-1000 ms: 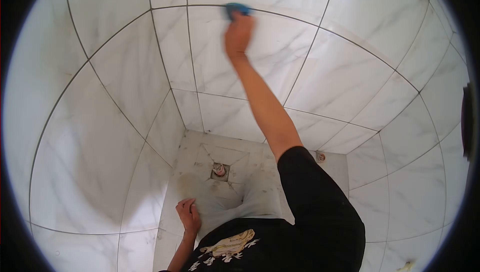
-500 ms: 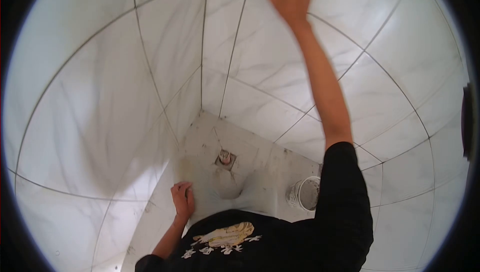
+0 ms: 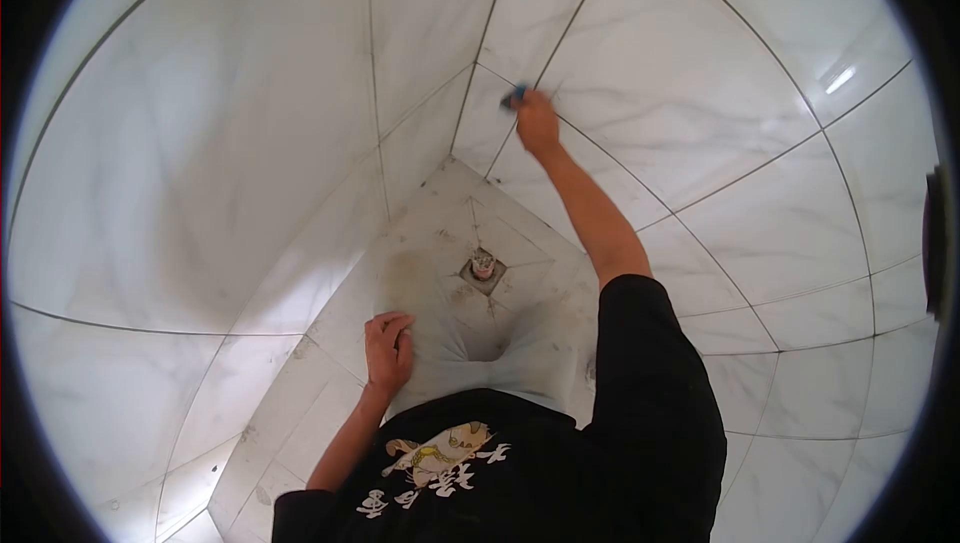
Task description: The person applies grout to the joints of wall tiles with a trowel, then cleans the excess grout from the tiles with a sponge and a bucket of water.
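Note:
My right hand [image 3: 539,127] is closed around a small blue tool with a dark edge [image 3: 514,98], blurred by motion; its exact kind does not show. The tool is at the white marbled wall tiles [image 3: 640,53], right by a crossing of dark joint lines near the corner. My left hand [image 3: 388,351] rests against my left thigh, its fingers loosely bent and lying on the pale trousers [image 3: 430,303], with nothing visible in it.
A square floor opening with a pipe stub [image 3: 483,265] lies between my legs and the corner. Marbled tiles also cover the left wall [image 3: 250,143]. The light floor [image 3: 300,393] has dirt marks. A dark object [image 3: 935,243] stands at the right edge.
My right hand has come down the wall and leftward with the blue tool, nearer the corner. The view has shifted, and the white bucket is now mostly hidden by my right sleeve.

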Available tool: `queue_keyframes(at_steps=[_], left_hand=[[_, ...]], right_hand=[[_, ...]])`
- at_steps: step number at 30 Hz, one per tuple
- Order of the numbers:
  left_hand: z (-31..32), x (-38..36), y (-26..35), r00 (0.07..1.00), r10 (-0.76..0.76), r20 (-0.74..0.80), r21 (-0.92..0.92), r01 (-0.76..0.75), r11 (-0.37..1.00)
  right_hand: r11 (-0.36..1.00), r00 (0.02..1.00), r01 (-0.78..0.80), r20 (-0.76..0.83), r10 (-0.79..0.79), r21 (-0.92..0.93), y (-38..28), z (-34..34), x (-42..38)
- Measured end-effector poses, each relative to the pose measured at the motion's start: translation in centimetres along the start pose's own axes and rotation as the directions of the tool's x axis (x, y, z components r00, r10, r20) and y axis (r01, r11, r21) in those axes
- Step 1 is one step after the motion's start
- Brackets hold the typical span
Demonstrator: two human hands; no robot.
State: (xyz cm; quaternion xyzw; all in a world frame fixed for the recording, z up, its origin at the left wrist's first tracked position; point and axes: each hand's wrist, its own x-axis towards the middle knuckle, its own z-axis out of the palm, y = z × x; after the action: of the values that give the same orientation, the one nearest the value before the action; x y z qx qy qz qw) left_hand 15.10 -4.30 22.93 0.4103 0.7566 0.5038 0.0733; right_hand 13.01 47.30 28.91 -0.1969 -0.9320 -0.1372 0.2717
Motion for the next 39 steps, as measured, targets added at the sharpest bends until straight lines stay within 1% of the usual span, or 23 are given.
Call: queue_keyframes(at_steps=[2, 4, 7, 8, 9, 11, 13, 16, 17, 18, 19, 21, 24, 26, 27, 28, 29, 31, 32, 33, 35, 37, 39], left_hand=[[-0.9, -0.8, -0.4, 0.999, 0.024, -0.026, 0.023, -0.024, 0.999], [-0.9, -1.3, -1.3, 0.998, 0.014, -0.067, 0.045, -0.011, 0.999], [-1.6, -1.5, -1.7, 0.998, -0.019, -0.063, 0.04, 0.022, 0.999], [-2.0, -1.7, -1.4, 0.999, -0.032, -0.029, 0.043, 0.034, 0.999], [-2.0, -1.2, -1.1, 0.999, -0.032, -0.024, 0.043, 0.034, 0.999], [-2.2, -1.2, -0.9, 0.999, -0.032, -0.007, 0.044, 0.032, 0.999], [-1.6, -0.6, -0.9, 0.999, -0.037, -0.023, 0.036, 0.037, 0.999], [-0.8, -0.4, -1.9, 1.0, 0.0, -0.023, 0.018, 0.0, 1.0], [-1.0, -0.8, -1.9, 1.0, 0.002, -0.031, 0.018, -0.001, 1.0], [-0.9, -1.0, -1.5, 1.0, -0.024, -0.015, 0.022, 0.024, 0.999], [-0.9, -0.8, -1.4, 0.999, -0.043, -0.004, 0.026, 0.043, 0.999], [-1.3, -1.5, -1.6, 0.998, -0.02, -0.052, 0.028, 0.021, 0.999], [-1.2, -1.1, -1.6, 0.998, -0.021, -0.061, 0.019, 0.022, 1.0], [-1.6, -1.2, -1.1, 0.999, -0.034, -0.031, 0.022, 0.035, 0.999], [-1.6, -0.7, -0.8, 0.999, -0.032, -0.023, 0.021, 0.033, 0.999], [-1.4, -0.5, -0.6, 0.999, -0.025, -0.022, 0.019, 0.026, 0.999], [-1.2, -0.5, -0.6, 0.999, -0.03, -0.019, 0.022, 0.03, 0.999], [-0.9, -0.2, -0.7, 0.999, -0.046, -0.023, -0.008, 0.046, 0.999], [-0.4, 0.5, -0.8, 0.998, -0.042, -0.044, -0.015, 0.041, 0.999], [-0.3, 0.7, -1.0, 0.999, -0.036, -0.031, -0.017, 0.036, 0.999], [-0.4, -0.2, -1.3, 0.999, -0.041, -0.019, -0.016, 0.041, 0.999], [-0.1, 0.1, -1.9, 0.999, -0.037, -0.017, -0.031, 0.037, 0.999], [-0.4, 0.2, -2.2, 0.998, -0.03, -0.047, -0.026, 0.028, 0.999]], right_hand=[[0.999, 0.972, 0.035, 0.233, -0.033, -0.004, -1.8, -0.3, -1.7], [0.958, 1.0, 0.019, 0.012, -0.024, 0.287, -3.6, -6.3, 1.4], [0.982, 0.827, 0.186, -0.532, -0.18, -0.042, 1.0, -17.7, 11.1], [0.981, 0.755, 0.139, -0.626, -0.195, -0.138, 1.3, -23.7, 13.4], [0.969, 0.853, -0.111, -0.522, -0.022, -0.221, 1.7, -28.4, 14.5], [0.97, 0.703, -0.018, -0.693, -0.161, -0.243, 2.9, -31.1, 15.7], [0.969, 0.88, -0.071, -0.472, -0.052, -0.238, 7.5, -24.6, 13.4], [0.994, 0.892, -0.024, -0.452, -0.027, -0.106, 5.1, -9.7, 3.1], [0.994, 0.941, -0.105, -0.32, 0.111, 0.035, 4.1, -4.3, -1.1], [0.999, 0.992, 0.034, -0.123, -0.035, -0.013, 3.1, -1.6, -4.4], [0.999, 0.942, -0.033, 0.333, 0.039, -0.022, 1.3, -2.3, -5.6], [0.973, 0.936, -0.033, 0.348, -0.049, 0.228, -0.1, -4.1, -3.3], [0.961, 0.881, 0.271, -0.389, -0.271, -0.055, 0.8, -13.0, 9.2], [0.964, 0.793, 0.172, -0.551, -0.259, -0.205, 1.4, -22.8, 17.1], [0.965, 0.938, -0.027, -0.34, -0.066, -0.263, 3.0, -26.1, 20.1], [0.957, 0.715, 0.095, -0.65, -0.258, -0.274, 1.3, -29.4, 21.8], [0.946, 0.67, 0.1, -0.682, -0.294, -0.31, 2.5, -28.9, 23.0], [0.931, 0.979, -0.183, -0.148, 0.142, -0.316, 4.2, -24.7, 21.7], [0.957, 0.78, 0.183, -0.56, -0.28, -0.223, 4.6, -19.7, 18.6], [0.947, 0.798, 0.281, -0.511, -0.321, -0.156, 4.6, -14.3, 15.2], [0.947, 0.941, 0.322, -0.105, -0.322, -0.016, 3.6, -4.0, 6.6], [0.965, 0.869, 0.221, 0.419, -0.261, 0.143, 0.9, -4.0, 3.3], [0.951, 0.93, 0.163, 0.28, -0.237, 0.263, -0.3, -7.1, 5.4]])
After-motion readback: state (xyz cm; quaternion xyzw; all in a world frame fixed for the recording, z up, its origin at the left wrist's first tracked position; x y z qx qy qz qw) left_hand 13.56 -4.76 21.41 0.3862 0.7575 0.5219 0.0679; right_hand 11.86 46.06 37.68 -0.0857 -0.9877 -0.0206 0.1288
